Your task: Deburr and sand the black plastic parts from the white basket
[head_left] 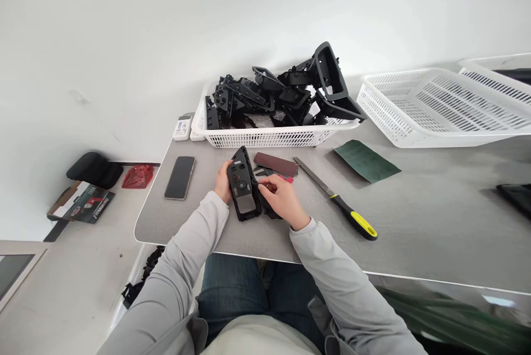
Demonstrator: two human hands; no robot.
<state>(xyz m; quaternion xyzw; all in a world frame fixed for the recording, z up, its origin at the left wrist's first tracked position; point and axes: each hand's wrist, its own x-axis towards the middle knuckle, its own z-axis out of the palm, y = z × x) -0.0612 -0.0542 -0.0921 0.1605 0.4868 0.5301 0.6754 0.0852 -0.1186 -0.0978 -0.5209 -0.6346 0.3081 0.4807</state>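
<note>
- Our left hand (223, 182) is clamped on the black part (239, 170), gripping its left edge, thumb out of clear view.
- Our right hand (282, 197) brings thumb and forefinger to the part's right edge; we cannot tell whether they pinch it.
- Beneath that hand we see a dark piece (269, 210), mostly hidden.
- Just beyond our right fingers lies a maroon block (277, 163).
- Right of our grip: a file (352, 217).
- Left of it: a phone (180, 178).
- Beyond both hands: a filled basket (265, 138).
</note>
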